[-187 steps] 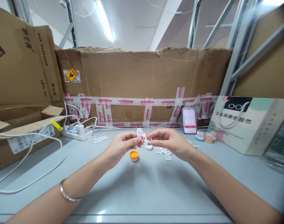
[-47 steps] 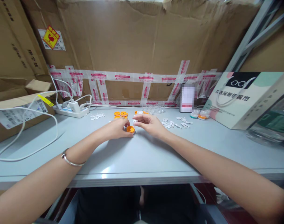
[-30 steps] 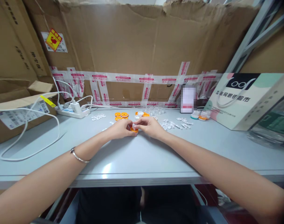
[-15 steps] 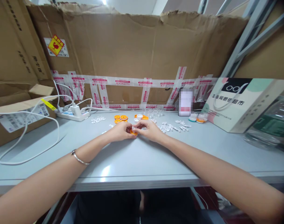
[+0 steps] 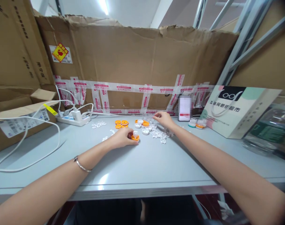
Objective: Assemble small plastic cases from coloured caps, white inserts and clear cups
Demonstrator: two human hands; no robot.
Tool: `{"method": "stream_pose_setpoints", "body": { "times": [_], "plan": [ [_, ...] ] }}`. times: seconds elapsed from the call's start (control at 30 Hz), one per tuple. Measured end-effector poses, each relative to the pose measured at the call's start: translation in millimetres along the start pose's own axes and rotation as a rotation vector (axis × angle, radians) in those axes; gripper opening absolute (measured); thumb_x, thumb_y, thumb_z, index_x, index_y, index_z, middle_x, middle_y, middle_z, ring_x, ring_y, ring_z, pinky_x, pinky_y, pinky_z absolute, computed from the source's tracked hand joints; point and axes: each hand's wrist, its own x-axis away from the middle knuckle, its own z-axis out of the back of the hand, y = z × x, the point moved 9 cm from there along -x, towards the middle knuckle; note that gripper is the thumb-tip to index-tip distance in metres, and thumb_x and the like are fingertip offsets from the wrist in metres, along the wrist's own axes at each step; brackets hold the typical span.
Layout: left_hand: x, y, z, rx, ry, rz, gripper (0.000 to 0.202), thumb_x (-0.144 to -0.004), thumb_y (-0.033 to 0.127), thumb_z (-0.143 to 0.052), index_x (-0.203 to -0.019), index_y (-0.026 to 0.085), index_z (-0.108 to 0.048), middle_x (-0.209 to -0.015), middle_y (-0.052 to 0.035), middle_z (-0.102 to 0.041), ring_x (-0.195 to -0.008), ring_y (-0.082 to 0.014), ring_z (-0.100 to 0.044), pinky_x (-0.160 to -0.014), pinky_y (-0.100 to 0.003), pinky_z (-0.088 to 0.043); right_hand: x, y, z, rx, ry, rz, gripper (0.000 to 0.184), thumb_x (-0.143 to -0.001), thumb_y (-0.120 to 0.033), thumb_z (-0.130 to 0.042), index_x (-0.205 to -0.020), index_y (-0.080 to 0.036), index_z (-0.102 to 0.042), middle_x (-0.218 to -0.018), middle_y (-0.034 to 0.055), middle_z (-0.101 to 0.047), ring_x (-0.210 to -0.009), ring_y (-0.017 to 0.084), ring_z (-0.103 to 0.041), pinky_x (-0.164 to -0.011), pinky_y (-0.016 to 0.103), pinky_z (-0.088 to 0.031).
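While my left hand (image 5: 122,137) clasps an orange cup (image 5: 135,138), my right hand (image 5: 164,118) hovers by clear pieces (image 5: 149,117) beyond it, grip unclear.

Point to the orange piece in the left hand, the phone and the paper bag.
Orange piece (image 5: 136,139): head view, on its near side.
Phone (image 5: 184,107): head view, middle of its screen.
Paper bag (image 5: 233,116): head view, on its front panel.
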Motion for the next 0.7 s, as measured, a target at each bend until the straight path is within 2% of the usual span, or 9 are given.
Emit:
{"method": "stream_pose_setpoints", "body": {
  "times": [0.17, 0.33, 0.47, 0.6, 0.63, 0.7],
  "plan": [
    [0, -1, -1.0, 0.004, 0.009, -0.001, 0.028, -0.062, 0.04, -0.064, -0.074, 0.017, -0.055, -0.068, 0.0014, -0.054, -0.062, -0.0137, -0.05, -0.055, -0.024, -0.037, -5, -5, -28, 0.063, 0.015, -0.006, 0.023, -0.064, -0.029, -0.07, -0.079, -0.014, -0.06, -0.083, 0.0091, -0.065, -0.078, 0.02, -0.057, -0.072, 0.03, -0.041],
    [1, 5, 2.0, 0.122, 0.027, 0.0, 0.023, -0.063, 0.033, -0.065, -0.076, 0.016, -0.055, -0.074, -0.0003, -0.057, -0.067, -0.0143, -0.054, -0.059, -0.024, -0.041, -3, -8, -37, 0.013, 0.012, -0.002, 0.024, -0.064, -0.02, -0.069, -0.084, -0.015, -0.058, -0.082, 0.0073, -0.064, -0.077, 0.018, -0.057, -0.072, 0.03, -0.041],
    [4, 13, 12.8, 0.304, 0.084, 0.027, 0.024, -0.063, 0.025, -0.066, -0.081, 0.015, -0.053, -0.08, -0.0017, -0.06, -0.072, -0.0146, -0.058, -0.064, -0.025, -0.044, 2, -20, -22, -0.11, 0.026, -0.014, 0.022, -0.066, -0.02, -0.066, -0.085, -0.014, -0.057, -0.083, 0.0071, -0.064, -0.077, 0.018, -0.058, -0.074, 0.032, -0.044],
    [10, 22, 22.1, 0.441, 0.101, 0.067, 0.03, -0.066, 0.024, -0.066, -0.094, 0.016, -0.056, -0.089, -0.0053, -0.064, -0.08, -0.0161, -0.061, -0.074, -0.03, -0.047, 19, -57, 9, -0.309, 0.011, -0.005, 0.026, -0.076, -0.033, -0.059, -0.094, -0.015, -0.055, -0.089, 0.007, -0.065, -0.08, 0.015, -0.06, -0.075, 0.03, -0.048],
    [12, 25, 24.0, 0.473, 0.097, 0.063, 0.033, -0.067, 0.024, -0.066, -0.097, 0.017, -0.057, -0.091, -0.0061, -0.065, -0.082, -0.0164, -0.061, -0.077, -0.031, -0.047, 26, -69, 14, -0.395, -0.024, -0.003, 0.027, -0.078, -0.036, -0.055, -0.096, -0.016, -0.055, -0.088, 0.0061, -0.065, -0.077, 0.013, -0.061, -0.074, 0.029, -0.049],
    [17, 36, 27.9, 0.545, 0.081, 0.028, 0.034, -0.07, 0.027, -0.066, -0.102, 0.018, -0.059, -0.097, -0.0069, -0.065, -0.087, -0.0167, -0.061, -0.083, -0.033, -0.046, 43, -92, 14, -0.823, -0.192, -0.054, 0.026, -0.075, -0.035, -0.061, -0.093, -0.017, -0.057, -0.088, 0.0056, -0.066, -0.077, 0.012, -0.062, -0.08, 0.031, -0.049]
  ]
}}
